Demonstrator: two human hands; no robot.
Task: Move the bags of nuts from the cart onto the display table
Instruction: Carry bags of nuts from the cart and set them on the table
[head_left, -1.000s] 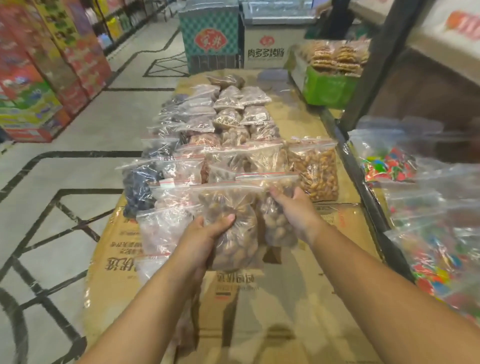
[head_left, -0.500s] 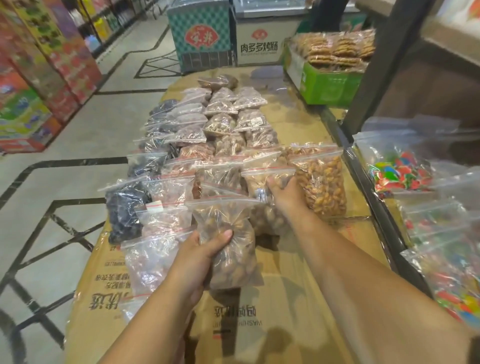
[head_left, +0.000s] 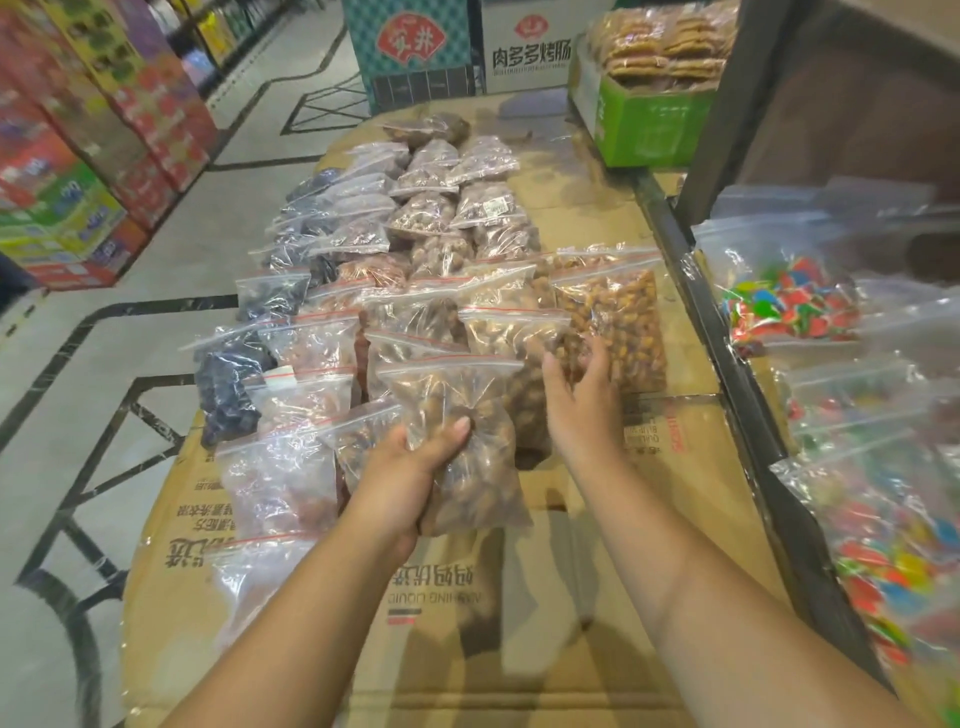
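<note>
At the frame's centre the left hand (head_left: 410, 467) curls its fingers round the lower half of a bag of nuts (head_left: 462, 395), long axis running up-frame, red zip seal topmost, over the cardboard-covered worktop (head_left: 519, 649), while the right hand (head_left: 582, 400) hovers with fingers spread beside it.

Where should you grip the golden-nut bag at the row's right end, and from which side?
Grip the golden-nut bag by its near bottom edge, from the near-right: it lies flat, seal pointing away, neighbours crowding its left, bare cardboard on its right.
</note>
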